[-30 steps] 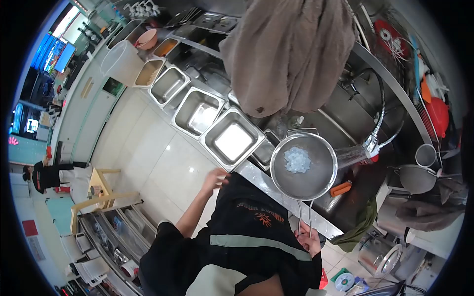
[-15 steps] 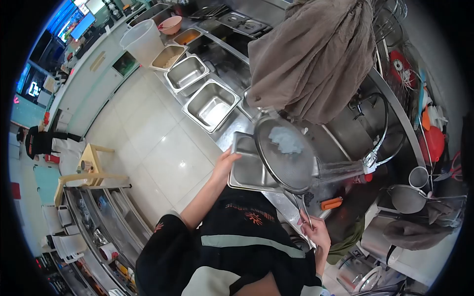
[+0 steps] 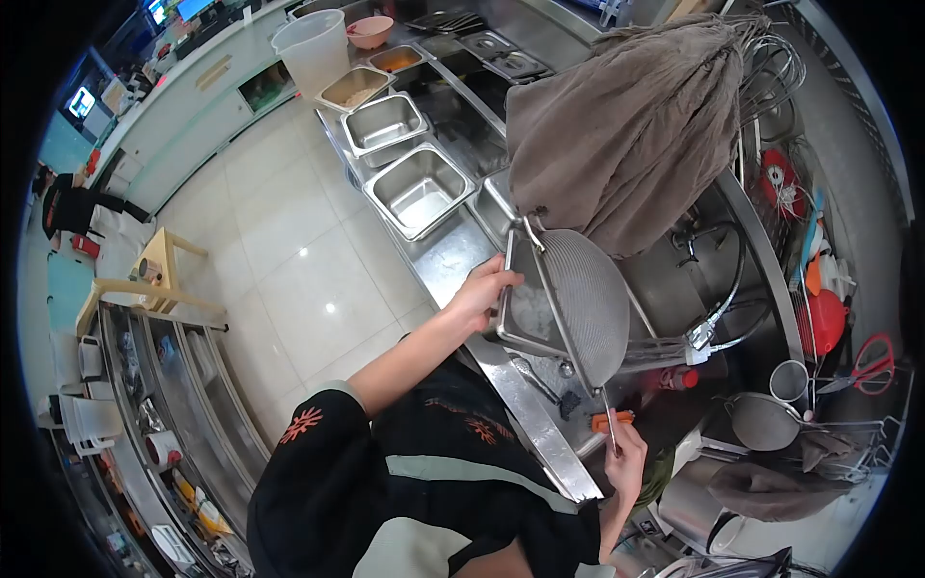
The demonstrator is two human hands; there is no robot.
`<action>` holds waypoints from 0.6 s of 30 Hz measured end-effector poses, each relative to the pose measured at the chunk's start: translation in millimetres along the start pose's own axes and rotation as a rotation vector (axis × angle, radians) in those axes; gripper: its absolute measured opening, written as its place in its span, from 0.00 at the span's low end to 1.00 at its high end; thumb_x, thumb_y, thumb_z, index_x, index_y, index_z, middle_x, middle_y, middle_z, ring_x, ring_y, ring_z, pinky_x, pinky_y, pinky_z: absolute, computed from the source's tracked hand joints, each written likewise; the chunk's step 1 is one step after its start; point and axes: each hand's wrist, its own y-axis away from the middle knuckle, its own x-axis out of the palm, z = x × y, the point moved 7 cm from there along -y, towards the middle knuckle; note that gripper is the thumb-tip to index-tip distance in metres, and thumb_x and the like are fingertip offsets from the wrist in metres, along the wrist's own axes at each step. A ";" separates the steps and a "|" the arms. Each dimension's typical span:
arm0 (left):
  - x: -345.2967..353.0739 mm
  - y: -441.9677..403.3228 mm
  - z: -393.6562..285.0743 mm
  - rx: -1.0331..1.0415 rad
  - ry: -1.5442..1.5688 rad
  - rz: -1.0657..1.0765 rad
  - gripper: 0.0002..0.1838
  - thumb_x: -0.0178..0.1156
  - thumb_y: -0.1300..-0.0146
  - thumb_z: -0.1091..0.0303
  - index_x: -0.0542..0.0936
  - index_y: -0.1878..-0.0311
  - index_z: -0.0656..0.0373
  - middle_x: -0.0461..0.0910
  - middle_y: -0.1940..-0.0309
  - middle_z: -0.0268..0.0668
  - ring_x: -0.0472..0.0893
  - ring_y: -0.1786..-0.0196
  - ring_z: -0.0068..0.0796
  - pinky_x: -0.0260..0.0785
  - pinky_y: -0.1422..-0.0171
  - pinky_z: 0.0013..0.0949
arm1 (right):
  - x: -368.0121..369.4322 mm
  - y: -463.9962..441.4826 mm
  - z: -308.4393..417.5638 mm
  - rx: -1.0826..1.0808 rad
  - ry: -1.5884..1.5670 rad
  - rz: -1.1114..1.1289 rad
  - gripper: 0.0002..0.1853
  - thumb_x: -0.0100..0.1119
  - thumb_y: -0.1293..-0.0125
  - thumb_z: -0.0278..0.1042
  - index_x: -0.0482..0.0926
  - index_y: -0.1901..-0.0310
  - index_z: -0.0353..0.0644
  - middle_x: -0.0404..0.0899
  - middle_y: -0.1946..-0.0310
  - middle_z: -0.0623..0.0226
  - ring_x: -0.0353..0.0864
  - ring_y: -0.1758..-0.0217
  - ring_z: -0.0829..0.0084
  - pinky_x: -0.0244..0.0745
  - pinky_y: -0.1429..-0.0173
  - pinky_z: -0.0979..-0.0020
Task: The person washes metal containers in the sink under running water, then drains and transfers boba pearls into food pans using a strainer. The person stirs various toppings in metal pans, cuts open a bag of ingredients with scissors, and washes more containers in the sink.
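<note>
My left hand (image 3: 482,292) grips the near rim of a rectangular steel pan (image 3: 525,339) held over the sink edge. In my right hand (image 3: 626,460) is the handle of a round mesh strainer (image 3: 594,306). The strainer is tipped up on its side, its mouth facing the pan and its mesh underside turned toward the faucet. A whitish translucent clump (image 3: 533,310) shows inside the pan, partly hidden by the strainer's rim. Water runs from the faucet (image 3: 701,337) beside the strainer.
Steel pans (image 3: 419,193) line the counter at upper left, near a clear plastic bucket (image 3: 311,56). A large brown cloth (image 3: 626,135) hangs over the sink. An orange-handled object (image 3: 612,421) lies by my right hand. Utensils hang at right.
The strainer has turned from nearly level to steeply tilted against the pan. The whitish clump, earlier on the mesh, now shows in the pan. My left hand and the pan have risen.
</note>
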 end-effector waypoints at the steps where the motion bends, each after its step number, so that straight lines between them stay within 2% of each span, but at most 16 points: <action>1: 4.6 1.8 0.4 -0.018 -0.054 -0.020 0.20 0.48 0.50 0.79 0.69 0.51 0.58 0.73 0.60 0.32 0.71 0.55 0.23 0.65 0.51 0.31 | -6.7 1.1 -1.5 -0.021 0.065 -0.028 0.23 0.45 0.58 0.10 0.74 0.57 0.37 0.70 0.76 0.57 0.69 0.78 0.65 0.62 0.74 0.77; 2: 10.5 5.9 -0.4 -0.037 -0.108 -0.040 0.20 0.48 0.51 0.79 0.69 0.51 0.57 0.73 0.59 0.31 0.70 0.54 0.23 0.63 0.49 0.31 | -8.6 3.2 -5.5 -0.034 0.079 0.006 0.30 0.45 0.61 0.09 0.70 0.51 0.41 0.70 0.75 0.57 0.68 0.77 0.66 0.61 0.74 0.78; 3: 16.1 10.8 -2.8 -0.056 -0.164 -0.058 0.21 0.48 0.51 0.79 0.68 0.50 0.57 0.72 0.58 0.31 0.69 0.52 0.23 0.62 0.48 0.32 | -9.2 3.6 -6.6 -0.047 0.073 -0.002 0.30 0.44 0.61 0.09 0.70 0.51 0.41 0.70 0.75 0.57 0.68 0.78 0.66 0.60 0.74 0.78; 4: 15.2 -1.7 5.8 0.007 -0.200 0.034 0.22 0.49 0.51 0.78 0.67 0.49 0.55 0.71 0.59 0.29 0.68 0.56 0.21 0.63 0.54 0.31 | -8.6 4.4 -7.0 -0.058 0.068 -0.011 0.30 0.44 0.62 0.09 0.70 0.51 0.40 0.70 0.75 0.57 0.67 0.78 0.67 0.60 0.75 0.78; 6: 14.4 -16.8 19.6 0.150 -0.168 -0.015 0.07 0.52 0.51 0.76 0.70 0.66 0.56 0.70 0.64 0.29 0.67 0.61 0.20 0.62 0.59 0.27 | -4.9 9.0 -11.7 -0.022 0.079 0.050 0.31 0.43 0.62 0.09 0.70 0.51 0.39 0.68 0.77 0.57 0.65 0.80 0.70 0.59 0.75 0.79; 7: 28.1 -0.4 9.1 0.131 -0.045 0.003 0.03 0.53 0.51 0.75 0.70 0.71 0.57 0.69 0.63 0.31 0.68 0.63 0.20 0.61 0.57 0.25 | -6.4 11.1 -14.0 -0.035 0.092 0.048 0.26 0.44 0.59 0.11 0.71 0.53 0.38 0.68 0.77 0.59 0.65 0.80 0.71 0.59 0.76 0.78; 8: 42.0 16.1 -1.5 0.110 0.078 0.019 0.03 0.54 0.51 0.74 0.71 0.77 0.57 0.68 0.61 0.32 0.69 0.64 0.20 0.60 0.56 0.23 | -8.5 12.7 -17.3 -0.049 0.104 0.047 0.22 0.45 0.55 0.12 0.72 0.55 0.38 0.68 0.78 0.60 0.64 0.81 0.72 0.58 0.77 0.78; 9: 36.2 10.2 2.5 0.090 -0.014 0.045 0.02 0.54 0.51 0.75 0.71 0.76 0.58 0.68 0.60 0.33 0.70 0.63 0.21 0.60 0.55 0.23 | -11.3 13.8 -20.7 -0.064 0.117 0.046 0.18 0.45 0.51 0.14 0.73 0.56 0.37 0.69 0.79 0.61 0.64 0.81 0.73 0.58 0.77 0.77; 11: 18.6 -8.6 13.4 0.046 -0.202 0.093 0.00 0.53 0.50 0.75 0.72 0.74 0.60 0.68 0.57 0.34 0.71 0.62 0.21 0.60 0.53 0.22 | -19.1 13.8 -25.8 -0.053 0.091 -0.007 0.16 0.44 0.51 0.14 0.73 0.59 0.35 0.68 0.79 0.63 0.63 0.82 0.75 0.55 0.79 0.79; 12: 20.2 -4.7 10.1 0.080 -0.224 0.105 0.09 0.53 0.49 0.74 0.69 0.63 0.54 0.68 0.70 0.26 0.66 0.69 0.18 0.60 0.62 0.21 | -21.7 13.4 -26.3 -0.030 0.084 -0.044 0.16 0.44 0.51 0.14 0.73 0.59 0.35 0.68 0.79 0.64 0.62 0.82 0.75 0.55 0.79 0.79; 13: 24.9 3.4 6.4 0.055 -0.192 0.090 0.08 0.53 0.49 0.75 0.69 0.65 0.56 0.69 0.69 0.28 0.67 0.68 0.18 0.60 0.60 0.21 | -24.3 13.6 -27.3 -0.006 0.077 -0.082 0.15 0.44 0.51 0.14 0.73 0.60 0.34 0.68 0.79 0.65 0.62 0.82 0.76 0.54 0.79 0.80; 14: 32.9 14.3 0.6 0.030 -0.160 0.075 0.06 0.53 0.50 0.75 0.70 0.67 0.57 0.70 0.67 0.30 0.68 0.66 0.19 0.60 0.58 0.22 | -21.1 14.9 -32.2 0.028 0.053 -0.043 0.27 0.44 0.59 0.10 0.71 0.53 0.39 0.67 0.79 0.60 0.62 0.81 0.69 0.58 0.76 0.77; 15: 37.7 20.0 -0.8 0.007 -0.128 0.061 0.04 0.53 0.50 0.76 0.71 0.69 0.58 0.70 0.66 0.32 0.69 0.65 0.20 0.60 0.56 0.22 | -12.8 12.0 -22.5 -0.211 0.038 -0.019 0.26 0.44 0.58 0.10 0.71 0.52 0.38 0.66 0.79 0.60 0.61 0.81 0.71 0.57 0.76 0.78; 17: 41.8 19.3 -0.1 0.073 -0.011 0.081 0.07 0.53 0.50 0.75 0.69 0.66 0.57 0.69 0.67 0.31 0.68 0.66 0.20 0.60 0.56 0.23 | 1.5 14.0 -29.9 -0.053 0.071 0.107 0.27 0.44 0.57 0.11 0.70 0.51 0.39 0.67 0.79 0.61 0.60 0.81 0.72 0.57 0.76 0.78; 18: 40.5 16.1 -1.5 0.110 0.050 0.090 0.09 0.53 0.50 0.75 0.68 0.64 0.57 0.69 0.68 0.31 0.67 0.66 0.20 0.60 0.56 0.24 | 2.1 13.5 -31.8 -0.027 0.085 0.099 0.27 0.45 0.57 0.10 0.70 0.51 0.39 0.67 0.79 0.61 0.60 0.81 0.72 0.56 0.76 0.78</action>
